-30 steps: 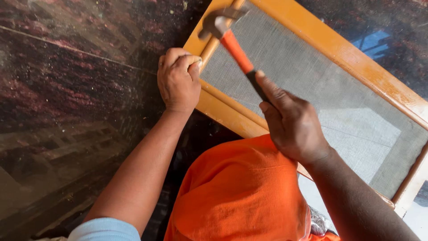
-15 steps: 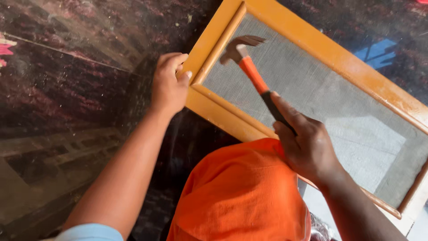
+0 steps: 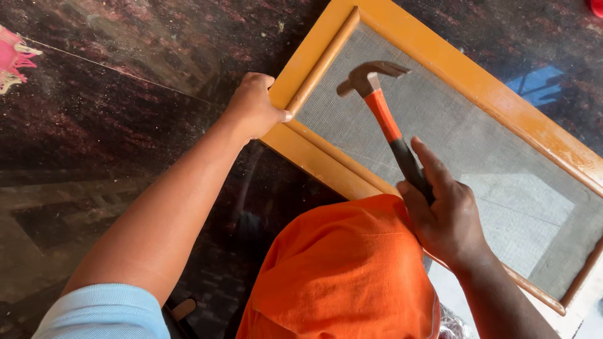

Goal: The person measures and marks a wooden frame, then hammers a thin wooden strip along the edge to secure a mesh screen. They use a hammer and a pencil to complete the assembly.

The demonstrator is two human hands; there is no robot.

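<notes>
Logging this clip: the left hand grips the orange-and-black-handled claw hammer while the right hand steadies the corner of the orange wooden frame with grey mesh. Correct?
No, the hands are swapped. In the head view the right hand grips the orange-and-black-handled claw hammer, and the left hand steadies the corner of the orange wooden frame with grey mesh.

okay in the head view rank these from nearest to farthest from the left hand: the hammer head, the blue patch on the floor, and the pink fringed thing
From the left hand:
1. Hammer head, just to its right, over the mesh.
2. Pink fringed thing, far left at the picture's edge.
3. Blue patch, far right, beyond the wooden frame.
</notes>
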